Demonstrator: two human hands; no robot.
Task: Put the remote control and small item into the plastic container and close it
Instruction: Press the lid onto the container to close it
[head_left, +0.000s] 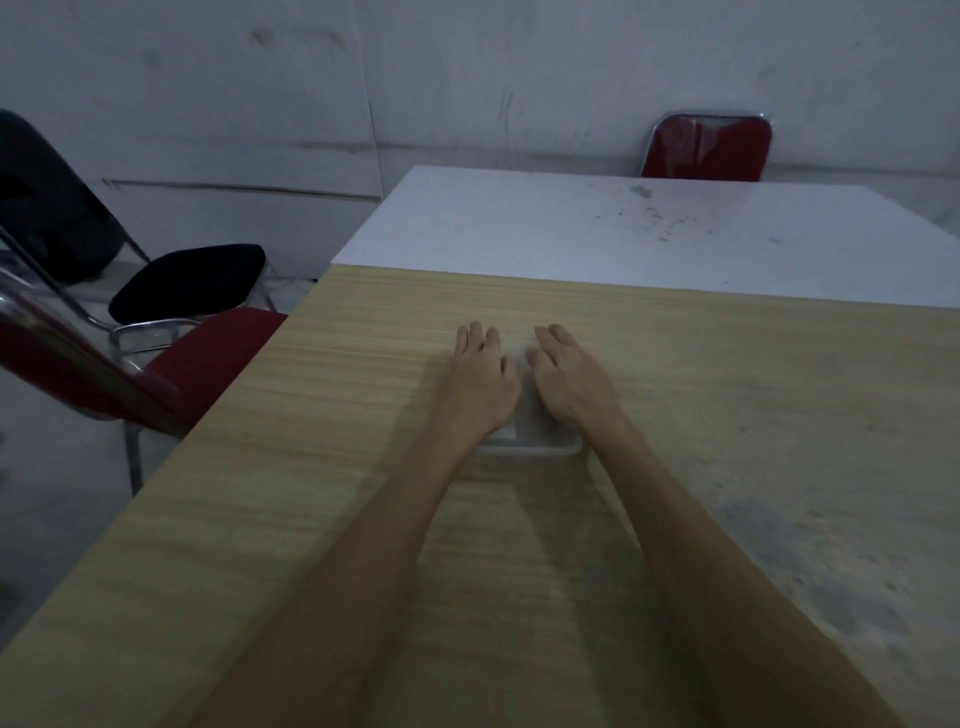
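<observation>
Pressing the lid down, by the look of it: both palms flat over the plastic container (530, 446) at frame centre, on the wooden table (322, 519).

Left hand (480, 382): grip released, fingers spread flat on the lid, nothing grasped. Right hand (571, 382): likewise flat and unclenched.

Best pushed evenly, then run along the near rim, the only edge showing, and the corners until seated all round. Remote control and small item not visible; presumably inside, hidden under the hands.

Table's left edge well apart from the container, red chair (208, 353) beyond it. Bare wood to the right and toward the white table (623, 234) in the upper frame; plenty of room.
</observation>
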